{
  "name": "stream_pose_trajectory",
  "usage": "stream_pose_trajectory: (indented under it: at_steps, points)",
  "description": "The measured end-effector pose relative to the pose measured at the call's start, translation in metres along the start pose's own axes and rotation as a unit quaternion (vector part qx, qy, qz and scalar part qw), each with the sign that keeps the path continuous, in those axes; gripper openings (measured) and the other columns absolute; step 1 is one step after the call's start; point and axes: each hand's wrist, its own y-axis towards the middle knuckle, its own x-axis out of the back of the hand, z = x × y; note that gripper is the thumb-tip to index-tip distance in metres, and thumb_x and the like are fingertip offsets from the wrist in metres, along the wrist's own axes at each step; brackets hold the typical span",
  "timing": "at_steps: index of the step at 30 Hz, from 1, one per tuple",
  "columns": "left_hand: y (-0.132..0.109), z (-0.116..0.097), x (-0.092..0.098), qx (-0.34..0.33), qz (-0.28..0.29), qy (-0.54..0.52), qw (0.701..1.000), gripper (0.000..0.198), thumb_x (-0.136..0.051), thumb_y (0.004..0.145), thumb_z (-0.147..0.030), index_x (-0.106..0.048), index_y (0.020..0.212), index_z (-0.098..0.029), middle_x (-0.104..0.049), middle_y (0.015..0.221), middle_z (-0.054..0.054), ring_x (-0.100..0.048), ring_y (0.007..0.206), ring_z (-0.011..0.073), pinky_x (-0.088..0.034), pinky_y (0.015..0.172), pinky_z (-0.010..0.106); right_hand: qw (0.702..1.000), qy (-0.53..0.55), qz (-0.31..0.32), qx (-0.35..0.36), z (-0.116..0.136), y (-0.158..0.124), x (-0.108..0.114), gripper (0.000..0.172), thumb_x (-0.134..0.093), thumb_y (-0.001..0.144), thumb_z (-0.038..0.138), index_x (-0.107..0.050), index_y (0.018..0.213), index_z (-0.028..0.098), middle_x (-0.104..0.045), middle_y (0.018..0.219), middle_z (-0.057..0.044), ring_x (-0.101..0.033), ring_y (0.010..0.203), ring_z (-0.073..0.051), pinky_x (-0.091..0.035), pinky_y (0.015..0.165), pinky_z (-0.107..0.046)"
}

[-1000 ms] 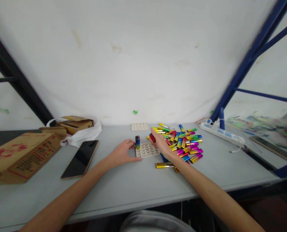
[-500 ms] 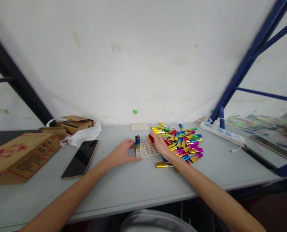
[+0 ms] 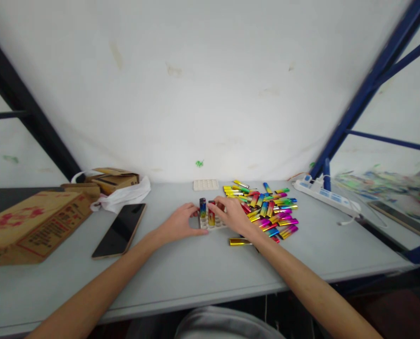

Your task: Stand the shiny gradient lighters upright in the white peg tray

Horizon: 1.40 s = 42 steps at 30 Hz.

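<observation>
1. The right hand has its grip closed on a red-and-yellow lighter, pinching it from the 3 o'clock side. The lighter stands upright over the tray, just beside a dark lighter standing at its 9 o'clock.
2. The left hand lies at the tray's 9 o'clock edge with its grip open. The thumb runs along the near rim and the fingers touch the far corner, bracing rather than clasping.
3. The fingers hide whether the base sits fully in its hole. I judge the lighter should be held plumb and pressed straight down until it seats.
4. The left hand should press the tray firmly onto the surface so it cannot slide.
5. The standing neighbour could be knocked, so the fingers are best opened toward 3 o'clock, away from it.
6. From the tray, a pile of lighters lies at 3 o'clock and a gold lighter lies apart at 5. A spare tray is at 12 and a phone at 9.
</observation>
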Motion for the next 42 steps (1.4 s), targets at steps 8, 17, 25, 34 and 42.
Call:
stream_pose_trajectory:
  at_steps: [8,17,25,34,42]
  points:
    - [0.000,-0.001,0.000,0.000,0.003,0.012,1.000,0.058,-0.082,0.074,-0.071,-0.073,0.101,-0.021,-0.072,0.102,0.009,-0.068,0.096,0.0305,-0.055,0.089,0.040,0.994,-0.062,0.072,0.045,-0.001,0.001,-0.006,0.025,-0.058,0.111,0.038,-0.072,0.104,0.018,-0.078,0.092,-0.007,-0.070,0.082,-0.019,-0.044,0.074,-0.026]
    - [0.000,0.000,0.000,0.006,0.006,0.025,1.000,0.059,-0.082,0.074,-0.072,-0.073,0.099,-0.019,-0.072,0.103,0.010,-0.069,0.096,0.0311,-0.055,0.090,0.040,0.981,-0.121,0.141,0.053,0.005,0.006,0.035,0.031,-0.059,0.110,0.043,-0.076,0.106,0.016,-0.078,0.093,-0.008,-0.070,0.084,-0.020,-0.045,0.077,-0.028]
    - [0.000,-0.001,0.000,0.006,0.005,0.016,1.000,0.061,-0.083,0.072,-0.071,-0.075,0.103,-0.019,-0.073,0.105,0.010,-0.069,0.095,0.0310,-0.057,0.089,0.039,0.960,-0.130,0.245,0.031,-0.001,-0.062,0.092,0.020,-0.083,0.093,0.037,-0.079,0.104,0.020,-0.072,0.109,-0.008,-0.070,0.105,-0.027,-0.053,0.095,-0.036]
    - [0.000,-0.004,0.001,0.006,-0.002,0.019,1.000,0.060,-0.083,0.071,-0.071,-0.075,0.101,-0.019,-0.074,0.103,0.010,-0.071,0.094,0.0312,-0.057,0.087,0.039,0.981,-0.120,0.146,0.052,-0.005,-0.084,0.075,0.026,-0.053,0.110,0.031,-0.072,0.125,0.021,-0.073,0.114,-0.012,-0.069,0.105,-0.027,-0.055,0.098,-0.041]
    - [-0.001,-0.002,0.001,0.009,0.004,0.012,1.000,0.063,-0.082,0.071,-0.074,-0.075,0.102,-0.019,-0.073,0.105,0.011,-0.070,0.096,0.0316,-0.057,0.088,0.040,0.983,0.172,-0.010,-0.068,-0.018,-0.006,0.070,0.043,-0.069,0.096,0.059,-0.078,0.109,0.019,-0.071,0.082,-0.003,-0.059,0.069,-0.018,-0.047,0.066,-0.030]
